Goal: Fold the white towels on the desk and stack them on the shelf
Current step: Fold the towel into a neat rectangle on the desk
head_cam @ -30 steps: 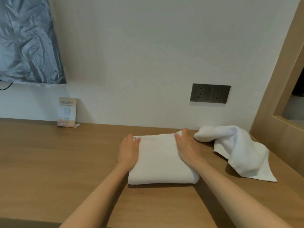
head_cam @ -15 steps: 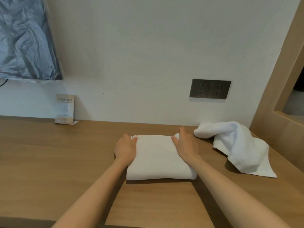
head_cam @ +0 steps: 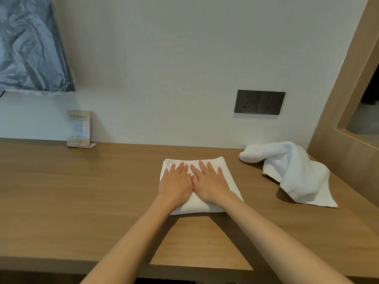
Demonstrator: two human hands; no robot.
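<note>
A folded white towel (head_cam: 231, 182) lies flat on the wooden desk (head_cam: 82, 191), a little right of centre. My left hand (head_cam: 176, 182) and my right hand (head_cam: 209, 181) rest side by side on top of it, palms down, fingers spread and thumbs touching. Neither hand grips anything. A second white towel (head_cam: 291, 171) lies crumpled and unfolded at the desk's right end, apart from the folded one. Part of a wooden shelf unit (head_cam: 356, 138) shows at the right edge.
A small WIFI sign card (head_cam: 79, 129) stands against the wall at the back left. A dark double wall socket (head_cam: 259, 102) sits above the desk. A plastic-covered dark screen (head_cam: 30, 44) hangs at the upper left. The desk's front edge runs below my forearms.
Both hands have moved from the towel's left and right sides onto its top, meeting in the middle and lying flat. The crumpled towel has not moved.
</note>
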